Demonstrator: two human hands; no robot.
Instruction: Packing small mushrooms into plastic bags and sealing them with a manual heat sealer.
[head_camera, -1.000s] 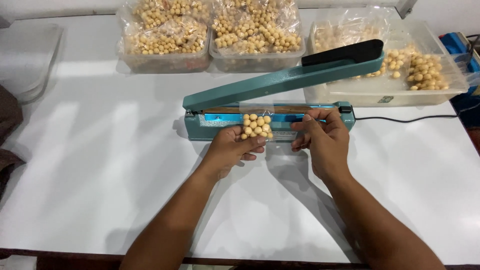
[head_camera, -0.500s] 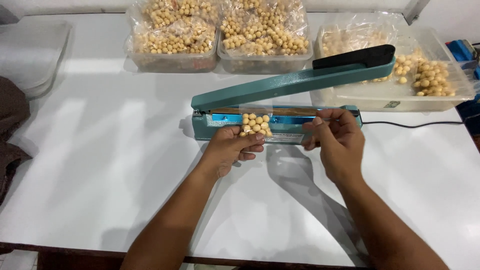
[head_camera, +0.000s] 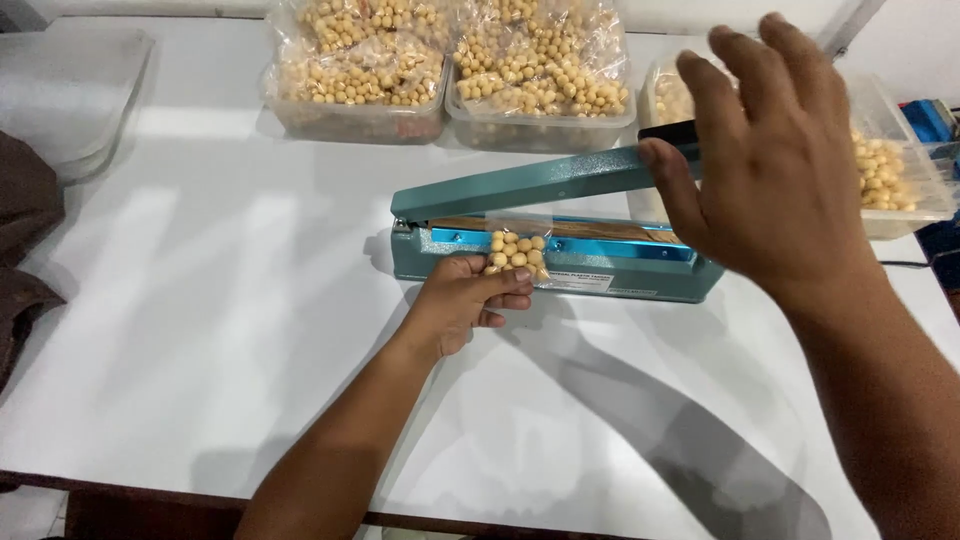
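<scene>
**Small bag held at the sealer while the other hand hovers over the lever**

The left hand (head_camera: 462, 305) is curled closed around a small clear plastic bag of round pale-yellow snack balls (head_camera: 517, 254), pinching its lower part between thumb and fingers. The bag stands upright against the front of a teal metal impulse heat sealer (head_camera: 560, 262), and its empty top lies across the sealer's brown sealing strip (head_camera: 580, 229), near the hinge end.

The sealer's long teal lever arm (head_camera: 520, 185) is raised at a slant, hinged at its left end, with a black handle (head_camera: 672, 132) at the high right end. The right hand (head_camera: 775, 170) is spread open with fingers apart and holds nothing; it hangs close to the camera, above and in front of the black handle, hiding part of it. Whether the thumb touches the arm cannot be told.

The sealer sits on a white tabletop (head_camera: 220, 330). Behind it, at the far edge, stand two clear plastic tubs piled with filled bags of the same balls, one on the left (head_camera: 355, 70) and one just beside it (head_camera: 540, 75). A third clear tub of loose balls (head_camera: 895, 175) stands to the right, partly hidden by the right hand. A dark brown cloth (head_camera: 25, 230) lies at the left edge, and an empty clear plastic lid or tray (head_camera: 70, 90) rests in the far left corner.
</scene>
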